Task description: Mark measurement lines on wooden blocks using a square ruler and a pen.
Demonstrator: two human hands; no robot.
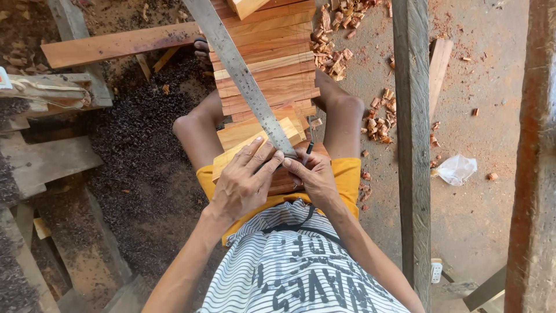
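Note:
I sit with a stack of reddish wooden slats running away from my lap between my knees. A long metal ruler lies diagonally over the stack. My left hand presses the ruler's near end flat onto a pale wooden piece. My right hand grips a dark pencil, its tip against the ruler's edge on the wood.
Wood offcuts litter the dusty floor at right. A tall upright wooden post stands right of my knee, another beam at the far right. A crumpled plastic bag lies beyond. Planks and dark sawdust fill the left.

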